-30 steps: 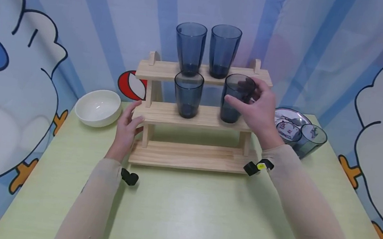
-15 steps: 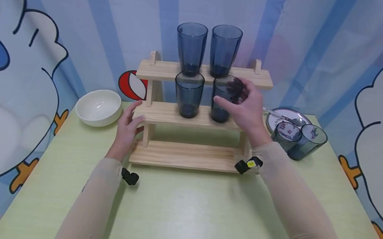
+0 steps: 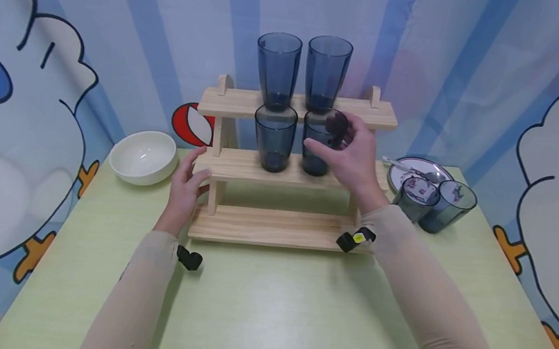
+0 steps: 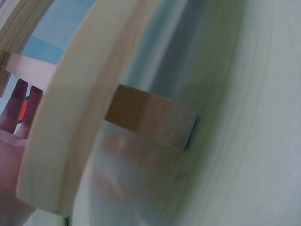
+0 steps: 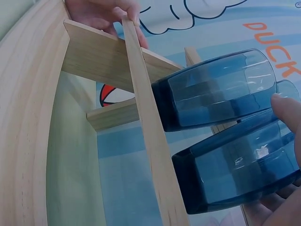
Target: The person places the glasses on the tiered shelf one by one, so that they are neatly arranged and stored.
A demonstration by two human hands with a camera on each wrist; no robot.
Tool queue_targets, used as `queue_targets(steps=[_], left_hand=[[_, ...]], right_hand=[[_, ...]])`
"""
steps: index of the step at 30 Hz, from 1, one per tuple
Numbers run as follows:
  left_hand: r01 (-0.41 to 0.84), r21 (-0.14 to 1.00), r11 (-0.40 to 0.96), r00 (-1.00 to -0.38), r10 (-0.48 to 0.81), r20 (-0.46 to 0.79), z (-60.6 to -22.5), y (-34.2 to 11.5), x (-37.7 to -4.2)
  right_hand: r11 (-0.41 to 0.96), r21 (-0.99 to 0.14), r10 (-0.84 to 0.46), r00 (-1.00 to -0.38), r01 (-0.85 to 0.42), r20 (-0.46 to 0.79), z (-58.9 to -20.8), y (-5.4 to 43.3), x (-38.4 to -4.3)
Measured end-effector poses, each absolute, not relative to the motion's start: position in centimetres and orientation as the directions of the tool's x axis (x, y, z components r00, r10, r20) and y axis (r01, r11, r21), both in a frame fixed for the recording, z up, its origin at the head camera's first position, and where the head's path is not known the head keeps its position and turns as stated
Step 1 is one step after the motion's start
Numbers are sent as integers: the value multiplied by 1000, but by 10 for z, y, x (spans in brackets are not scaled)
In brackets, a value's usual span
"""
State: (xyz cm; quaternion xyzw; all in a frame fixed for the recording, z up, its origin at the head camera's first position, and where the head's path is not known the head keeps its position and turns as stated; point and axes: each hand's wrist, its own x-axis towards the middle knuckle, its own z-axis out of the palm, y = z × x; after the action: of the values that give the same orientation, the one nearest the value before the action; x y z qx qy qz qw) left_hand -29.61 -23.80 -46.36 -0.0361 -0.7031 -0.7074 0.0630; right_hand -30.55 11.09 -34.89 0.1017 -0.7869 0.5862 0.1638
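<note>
A three-tier wooden display rack (image 3: 254, 227) stands on the table. My right hand (image 3: 357, 158) holds a blue-tinted drinking glass (image 3: 313, 165) upright at the middle tier, thumb in front and fingers behind. In the right wrist view this glass (image 5: 230, 172) has its base right at the shelf. Close to its left on the same tier stands a matching glass (image 3: 274, 149). Two more glasses, a left one (image 3: 276, 70) and a right one (image 3: 327, 72), are on the top tier. My left hand (image 3: 184, 190) grips the middle shelf's left end, its thumb at the front corner.
On the left of the table is a white bowl (image 3: 143, 157). To the right are a patterned plate (image 3: 395, 177) bearing a spoon (image 3: 433, 177), and two tinted glasses, one (image 3: 413, 201) overlapping the other (image 3: 450, 210). A printed curtain (image 3: 182, 30) hangs behind the rack.
My right hand has moved the glass leftward along the middle tier, close to the other glass there. The left hand has stayed at the rack's left side.
</note>
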Motion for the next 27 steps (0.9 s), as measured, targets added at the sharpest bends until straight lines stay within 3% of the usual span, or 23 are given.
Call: queue_targets(steps=[11, 27], left_hand=[[152, 988, -35, -988, -29, 151, -462, -238, -295], [149, 988, -39, -989, -29, 148, -463, -238, -295]], right_hand=[[213, -905, 33, -923, -368, 383, -350, 104, -302], [257, -899, 25, -927, -355, 373, -348, 103, -296]])
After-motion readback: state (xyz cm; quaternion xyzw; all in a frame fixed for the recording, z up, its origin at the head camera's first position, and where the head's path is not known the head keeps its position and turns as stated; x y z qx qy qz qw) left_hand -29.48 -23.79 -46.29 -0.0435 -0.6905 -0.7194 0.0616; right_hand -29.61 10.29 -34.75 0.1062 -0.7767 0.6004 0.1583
